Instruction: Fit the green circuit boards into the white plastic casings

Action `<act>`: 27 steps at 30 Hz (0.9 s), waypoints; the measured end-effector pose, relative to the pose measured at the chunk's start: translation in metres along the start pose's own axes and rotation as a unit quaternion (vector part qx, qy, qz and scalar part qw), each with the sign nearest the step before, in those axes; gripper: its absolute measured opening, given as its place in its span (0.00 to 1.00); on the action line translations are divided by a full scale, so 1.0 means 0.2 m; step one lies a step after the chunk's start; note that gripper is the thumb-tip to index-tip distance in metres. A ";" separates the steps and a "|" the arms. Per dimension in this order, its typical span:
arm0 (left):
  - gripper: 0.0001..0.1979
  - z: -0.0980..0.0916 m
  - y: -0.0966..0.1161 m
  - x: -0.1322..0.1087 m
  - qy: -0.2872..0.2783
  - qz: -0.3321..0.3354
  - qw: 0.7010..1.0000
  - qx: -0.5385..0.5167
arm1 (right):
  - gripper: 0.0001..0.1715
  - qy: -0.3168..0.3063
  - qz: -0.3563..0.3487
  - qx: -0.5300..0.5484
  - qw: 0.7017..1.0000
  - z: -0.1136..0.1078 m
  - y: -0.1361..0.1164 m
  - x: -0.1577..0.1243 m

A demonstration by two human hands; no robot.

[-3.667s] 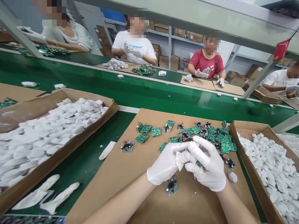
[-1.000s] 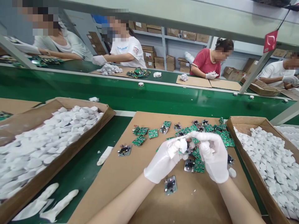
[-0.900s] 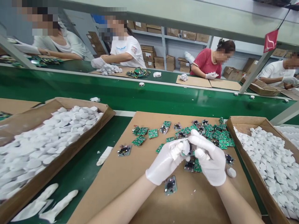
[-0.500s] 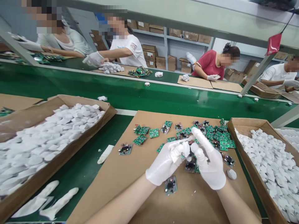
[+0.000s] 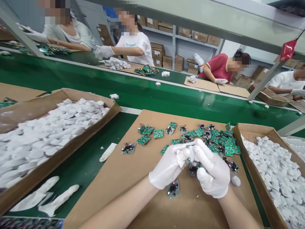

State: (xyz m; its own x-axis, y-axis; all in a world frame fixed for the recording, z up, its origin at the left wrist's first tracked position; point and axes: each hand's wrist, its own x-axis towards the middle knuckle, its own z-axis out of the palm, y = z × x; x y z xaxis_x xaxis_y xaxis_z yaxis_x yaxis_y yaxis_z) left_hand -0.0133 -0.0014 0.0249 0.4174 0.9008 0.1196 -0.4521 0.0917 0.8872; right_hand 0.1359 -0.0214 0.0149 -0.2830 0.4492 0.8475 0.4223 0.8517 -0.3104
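Observation:
In the head view, my white-gloved left hand (image 5: 168, 163) is closed round a small white shell-like piece (image 5: 191, 154), mostly covered by fingers. My gloved right hand (image 5: 213, 170) presses its bent fingers against the same piece, while its thumb stays lower and apart. Whether a circuit board sits inside the piece is hidden. Just beneath the hands lies a circuit board with black parts (image 5: 193, 169), and another circuit board (image 5: 173, 188) rests nearer me. Beyond the fingers spreads a pile of green circuit boards (image 5: 218, 138) on a brown cardboard sheet (image 5: 133, 187).
A cardboard tray (image 5: 114, 109) of white pieces stands left; another tray (image 5: 243, 128) of them stands right. White finger covers (image 5: 59, 200) lie on the green surface at left. Past the green conveyor belt (image 5: 143, 97), several people work. A metal beam (image 5: 190, 19) crosses overhead.
My right hand's raised fingers have come down and bent over the white piece, and its thumb has moved lower, away from it. My left hand keeps its hold. The view has shifted slightly.

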 end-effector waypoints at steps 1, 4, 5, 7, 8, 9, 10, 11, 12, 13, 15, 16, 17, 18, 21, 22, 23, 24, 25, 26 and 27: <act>0.19 0.00 0.00 0.00 0.006 -0.006 1.000 0.001 | 0.28 0.002 -0.003 0.001 1.000 0.01 0.00 0.00; 0.18 -0.01 -0.01 0.00 0.004 -0.011 1.000 -0.007 | 0.29 -0.007 -0.007 0.006 1.000 0.04 0.01 -0.01; 0.18 -0.02 -0.01 0.00 -0.001 -0.006 1.000 -0.010 | 0.30 -0.012 -0.010 0.014 1.000 0.04 0.01 -0.01; 0.21 -0.03 -0.01 0.00 -0.011 0.011 1.000 -0.021 | 0.32 -0.001 0.013 0.043 0.999 0.04 0.01 -0.02; 0.22 -0.03 -0.01 0.00 -0.016 0.019 0.999 -0.034 | 0.35 0.012 0.036 0.064 0.997 0.04 0.01 -0.02; 0.22 -0.03 -0.01 0.00 -0.021 0.026 0.998 -0.049 | 0.39 0.022 0.066 0.082 0.994 0.03 0.01 -0.02; 0.22 -0.04 0.00 0.00 -0.027 0.030 0.997 -0.062 | 0.42 0.019 0.097 0.091 0.991 0.02 0.01 -0.02; 0.21 -0.04 0.00 0.00 -0.034 0.030 0.997 -0.068 | 0.45 0.003 0.121 0.089 0.989 0.01 0.02 -0.01; 0.20 -0.04 0.01 0.00 -0.044 0.030 0.996 -0.066 | 0.45 -0.021 0.131 0.081 0.988 0.00 0.02 -0.01; 0.20 -0.04 0.01 0.00 -0.054 0.029 0.997 -0.056 | 0.44 -0.043 0.130 0.068 0.988 -0.01 0.03 0.00; 0.19 -0.04 0.01 0.00 -0.066 0.018 0.997 -0.033 | 0.41 -0.064 0.109 0.052 0.991 -0.02 0.05 0.02; 0.19 -0.04 0.01 0.00 -0.061 0.009 0.998 -0.028 | 0.41 -0.065 0.090 0.049 0.993 -0.03 0.06 0.03; 0.18 -0.05 0.01 0.00 -0.048 -0.002 0.998 -0.026 | 0.42 -0.068 0.071 0.042 0.994 -0.03 0.06 0.03; 0.17 -0.06 0.01 0.00 -0.031 -0.013 0.999 -0.023 | 0.42 -0.076 0.055 0.028 0.995 -0.03 0.07 0.04; 0.13 -0.09 0.01 0.01 0.010 -0.052 0.998 0.045 | 0.43 -0.115 0.013 -0.043 0.992 -0.05 0.07 0.06; 0.11 -0.09 0.02 0.01 0.010 -0.066 0.994 0.085 | 0.43 -0.125 -0.001 -0.065 0.990 -0.05 0.08 0.06; 0.07 -0.09 0.03 0.01 0.008 -0.079 0.989 0.123 | 0.45 -0.133 -0.012 -0.084 0.988 -0.05 0.08 0.07; 0.04 -0.08 0.04 0.02 0.007 -0.088 0.984 0.153 | 0.46 -0.141 -0.020 -0.097 0.985 -0.06 0.08 0.07; 0.02 -0.08 0.05 0.02 0.008 -0.095 0.981 0.171 | 0.47 -0.146 -0.025 -0.107 0.983 -0.06 0.08 0.06; 0.01 -0.06 0.05 0.02 0.013 -0.097 0.979 0.177 | 0.48 -0.150 -0.025 -0.114 0.982 -0.05 0.08 0.06; 0.01 -0.05 0.06 0.02 0.019 -0.098 0.979 0.175 | 0.49 -0.150 -0.022 -0.117 0.981 -0.05 0.08 0.06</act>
State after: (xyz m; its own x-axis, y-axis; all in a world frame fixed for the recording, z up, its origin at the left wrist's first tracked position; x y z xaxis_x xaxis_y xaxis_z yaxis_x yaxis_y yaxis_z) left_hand -0.0261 0.0071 0.0312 0.4367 0.8961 -0.0795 -0.0650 0.1196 0.9907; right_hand 0.1481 -0.0050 0.0244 -0.5324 0.5018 0.6817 0.5793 0.8032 -0.1389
